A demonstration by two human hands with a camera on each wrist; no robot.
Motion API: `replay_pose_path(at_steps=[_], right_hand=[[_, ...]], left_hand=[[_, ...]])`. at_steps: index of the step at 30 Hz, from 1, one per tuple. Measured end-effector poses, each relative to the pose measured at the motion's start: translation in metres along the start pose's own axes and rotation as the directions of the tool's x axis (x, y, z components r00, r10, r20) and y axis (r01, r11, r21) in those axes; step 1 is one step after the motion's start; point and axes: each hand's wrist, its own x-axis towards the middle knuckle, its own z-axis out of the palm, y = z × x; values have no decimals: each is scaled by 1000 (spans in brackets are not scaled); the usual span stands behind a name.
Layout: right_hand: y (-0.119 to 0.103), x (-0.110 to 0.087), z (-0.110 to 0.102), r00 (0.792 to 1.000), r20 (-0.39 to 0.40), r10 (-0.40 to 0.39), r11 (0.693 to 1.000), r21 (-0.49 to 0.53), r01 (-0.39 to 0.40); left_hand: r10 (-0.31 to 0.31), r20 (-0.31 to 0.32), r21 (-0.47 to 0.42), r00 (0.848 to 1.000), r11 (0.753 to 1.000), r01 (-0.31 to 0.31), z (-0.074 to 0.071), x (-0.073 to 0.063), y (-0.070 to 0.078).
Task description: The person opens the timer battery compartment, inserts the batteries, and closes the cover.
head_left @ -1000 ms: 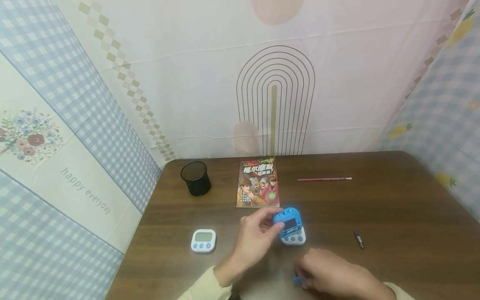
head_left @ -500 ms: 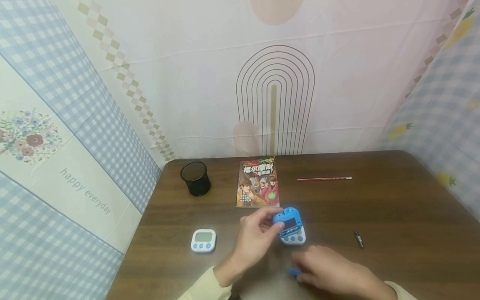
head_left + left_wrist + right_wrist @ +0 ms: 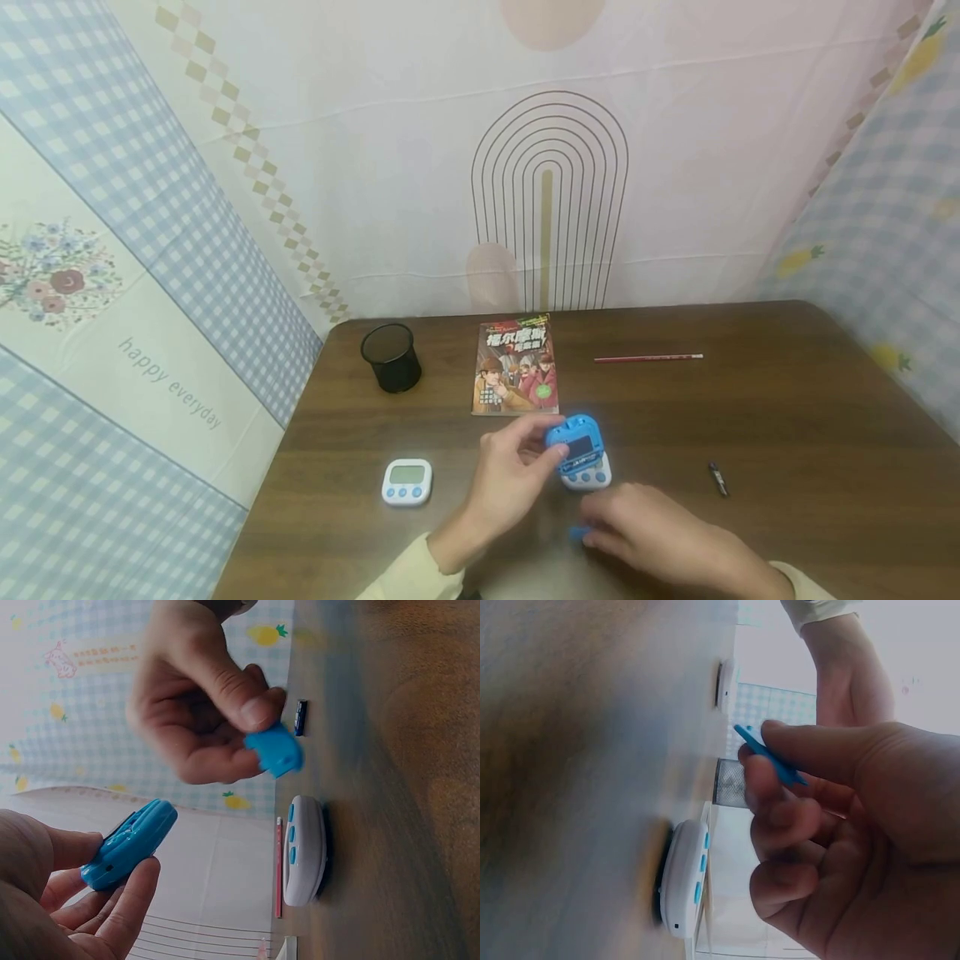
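My left hand (image 3: 510,471) holds a blue digital timer (image 3: 576,440) by its edge, between thumb and fingers. Its back faces up and its battery compartment is uncovered; whether a battery sits inside is too small to tell. Between the thumb and fingers of my right hand (image 3: 648,533) is a small blue battery cover (image 3: 276,750), below and apart from the timer. On the table just behind the held timer lies a white timer (image 3: 588,478) with blue buttons, partly hidden by it in the head view.
Another white timer (image 3: 407,482) lies at the left. A small battery (image 3: 717,479) is on the right. Farther back are a black mesh pen holder (image 3: 393,358), a comic-style book (image 3: 515,367) and a red pencil (image 3: 648,358), all on the brown table (image 3: 787,400).
My right hand has moved left and slightly up with the battery cover, closer to the blue timer. My left hand and the blue timer have stayed in place.
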Motion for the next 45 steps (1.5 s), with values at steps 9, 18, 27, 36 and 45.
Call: replay_pose_path(at_steps=[9, 18, 27, 36, 45], right_hand=[[3, 0, -5, 990, -138, 7, 1000, -5, -8], [8, 3, -3, 926, -377, -6, 980, 183, 80], [6, 0, -15, 893, -309, 328, 878, 448, -168], [7, 1, -23, 844, -211, 493, 723, 639, -263], [6, 2, -25, 789, -232, 568, 669, 689, -279]], left_hand=[[9, 6, -4, 1000, 1000, -9, -1, 0, 0], [-4, -7, -13, 1000, 1000, 4, 0, -1, 1], [3, -33, -20, 999, 1000, -4, 0, 0, 3], [9, -29, -28, 1000, 1000, -9, 0, 0, 3], [25, -29, -36, 999, 999, -26, 0, -1, 2]])
